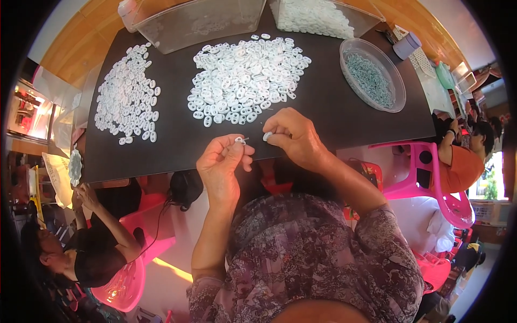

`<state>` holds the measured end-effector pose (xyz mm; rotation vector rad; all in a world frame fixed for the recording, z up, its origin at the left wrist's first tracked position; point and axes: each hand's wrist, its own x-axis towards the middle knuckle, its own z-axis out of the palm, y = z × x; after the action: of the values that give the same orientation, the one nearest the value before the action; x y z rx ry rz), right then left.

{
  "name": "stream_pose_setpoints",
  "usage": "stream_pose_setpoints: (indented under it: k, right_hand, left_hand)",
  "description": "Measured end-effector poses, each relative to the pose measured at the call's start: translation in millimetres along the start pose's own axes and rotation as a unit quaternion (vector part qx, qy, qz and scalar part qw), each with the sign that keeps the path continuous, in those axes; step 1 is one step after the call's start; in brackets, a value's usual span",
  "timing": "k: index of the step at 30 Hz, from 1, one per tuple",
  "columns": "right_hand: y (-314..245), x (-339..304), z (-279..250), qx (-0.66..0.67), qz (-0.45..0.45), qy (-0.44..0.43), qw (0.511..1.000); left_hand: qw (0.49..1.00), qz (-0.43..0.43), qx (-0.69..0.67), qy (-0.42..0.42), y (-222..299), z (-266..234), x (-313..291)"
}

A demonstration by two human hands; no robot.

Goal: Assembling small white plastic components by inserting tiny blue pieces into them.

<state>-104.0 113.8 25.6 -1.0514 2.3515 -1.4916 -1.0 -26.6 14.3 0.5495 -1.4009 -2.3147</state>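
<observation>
My left hand (219, 168) is closed in a pinch above the table's front edge. Between its thumb and fingers is a small white plastic piece (239, 140), and a thin metal pin sticks out sideways from it. To its right, my right hand (299, 141) pinches another small white piece (267, 137), mostly covered by the fingertips. Just beyond both hands lies a big heap of white oval two-holed pieces (242, 81). A smaller spread of similar pieces (126, 97) covers the table's left side.
The dark table (177, 145) also bears a round clear tub (399, 92) of small grey-green pins (369, 79) at right. Two clear bins (199, 27) stand at the back, one with white pieces. A grey cup (407, 46) is beyond the tub. People sit at left and right; pink chairs (414, 172) are nearby.
</observation>
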Motion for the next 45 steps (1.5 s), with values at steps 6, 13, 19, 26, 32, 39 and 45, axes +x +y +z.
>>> stream_pose_setpoints:
  k: [6,13,19,26,32,39,45]
  right_hand:
    - [3.7,3.9,1.1,-0.02,-0.021,0.008,1.0]
    - [1.0,4.2,-1.1,0.192,0.096,-0.071,0.974]
    - [-4.4,4.8,3.3,0.27,0.102,-0.068,0.955]
    - [-3.9,5.1,7.0,0.251,0.083,-0.048,0.963]
    - [-11.1,4.6,10.0,0.291,0.113,-0.042,0.949]
    - [-10.5,5.9,11.0,0.291,0.108,-0.014,0.951]
    - [-15.9,5.7,11.9,0.268,0.109,0.005,0.957]
  left_hand:
    - [1.0,-0.008,0.001,0.003,0.3,0.9,-0.2]
    - [1.0,-0.011,0.0,0.006,2.8,5.1,-2.8]
    - [1.0,-0.011,-0.018,-0.007,2.4,9.2,-3.1]
    - [0.999,-0.003,-0.034,-0.01,1.5,11.6,-3.9]
    - [0.999,0.0,-0.042,-0.005,2.7,11.4,-4.7]
    - [1.0,0.001,-0.016,0.003,3.8,11.5,-6.8]
    - [1.0,0.008,-0.003,0.012,5.2,11.3,-9.4]
